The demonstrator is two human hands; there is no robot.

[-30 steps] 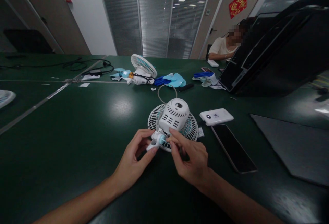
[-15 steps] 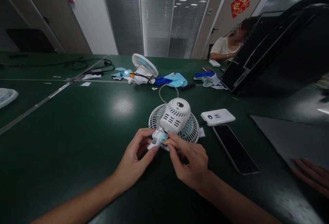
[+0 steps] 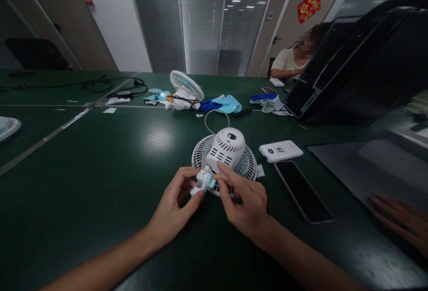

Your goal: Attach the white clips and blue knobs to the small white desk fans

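A small white fan [image 3: 227, 146] lies grille-down on the green table, its vented motor housing upward and a thin cord looping behind it. At the near left of the housing sits a white clip bracket [image 3: 198, 187] with a light blue knob [image 3: 210, 180]. My left hand [image 3: 175, 204] is closed on the bracket, thumb below and fingers above. My right hand [image 3: 244, 197] is at the blue knob, its thumb and fingertips curled beside it; the index finger rests against the housing. Whether the fingertips grip the knob is partly hidden.
Right of the fan lie a white power bank [image 3: 281, 150] and a black phone [image 3: 302, 192]. Another person's hand [image 3: 401, 217] rests on a grey mat [image 3: 354, 166]. Farther back are a second fan [image 3: 185, 90], gloves [image 3: 267, 100], cables [image 3: 100, 84] and a large black case [image 3: 354, 68].
My right fingers have shifted slightly at the blue knob, exposing more of it. My left hand keeps its hold on the bracket. The whole view has shifted a little.
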